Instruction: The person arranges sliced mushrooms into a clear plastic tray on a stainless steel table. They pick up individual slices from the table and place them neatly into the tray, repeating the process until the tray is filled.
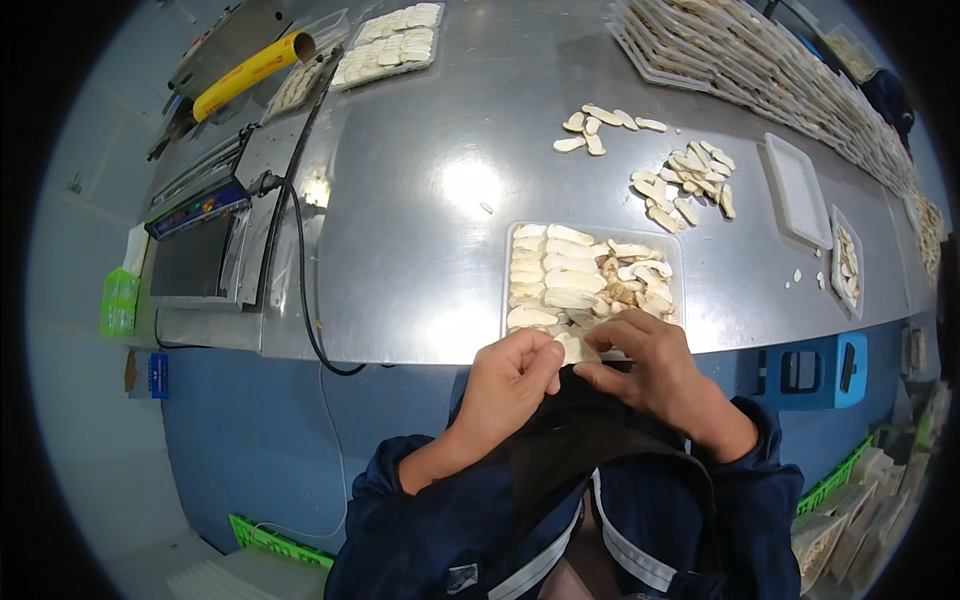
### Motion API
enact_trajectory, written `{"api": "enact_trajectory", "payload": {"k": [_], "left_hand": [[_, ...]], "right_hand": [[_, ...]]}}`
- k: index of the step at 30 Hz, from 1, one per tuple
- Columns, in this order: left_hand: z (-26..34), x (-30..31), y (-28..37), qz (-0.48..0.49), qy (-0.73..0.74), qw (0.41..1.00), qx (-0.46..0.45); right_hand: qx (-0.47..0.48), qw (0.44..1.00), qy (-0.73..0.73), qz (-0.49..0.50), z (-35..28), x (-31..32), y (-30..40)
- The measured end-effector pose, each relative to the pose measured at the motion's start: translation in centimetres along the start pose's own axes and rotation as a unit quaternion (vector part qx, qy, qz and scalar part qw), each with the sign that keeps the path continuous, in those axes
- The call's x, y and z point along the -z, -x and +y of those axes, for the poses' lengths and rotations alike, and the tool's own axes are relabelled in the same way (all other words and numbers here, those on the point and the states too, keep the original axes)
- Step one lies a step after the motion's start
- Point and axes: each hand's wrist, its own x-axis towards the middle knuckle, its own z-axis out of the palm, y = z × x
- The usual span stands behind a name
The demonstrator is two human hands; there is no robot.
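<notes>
Pale slices, apparently of mushroom, lie in a clear plastic tray (681,259) at the near edge of the steel table. Two neat columns of overlapping slices (574,262) fill its left part; a loose, browner heap (626,281) fills the right. Over the tray's near edge, my left hand (517,375) pinches one end of a pale slice (576,349) between thumb and fingers. Around the slice's other end curve the thumb and fingers of my right hand (649,360); whether they grip it I cannot tell.
Loose slices (690,180) lie beyond the tray on the steel table (405,187). A white tray (799,191) and a small filled tray (847,262) are at right, stacked filled trays (720,52) behind. Left are a scale (199,255), its black cable (302,285) and a yellow roll (251,75).
</notes>
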Motion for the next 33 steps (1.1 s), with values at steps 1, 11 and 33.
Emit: {"api": "enact_trajectory", "payload": {"k": [1,11,33], "left_hand": [[-0.1,0.0,0.1,-0.002,-0.003,1.000,0.007],[-0.7,1.9,-0.7,0.156,-0.042,0.983,-0.091],[-1.3,3.5,-1.9,0.222,-0.062,0.963,-0.142]], "right_hand": [[0.014,0.999,0.032,0.013,-0.1,-0.3,0.2],[0.088,0.974,0.198,0.062,2.0,-2.4,-1.4],[-0.219,0.940,0.246,0.084,15.2,5.5,-8.8]]}}
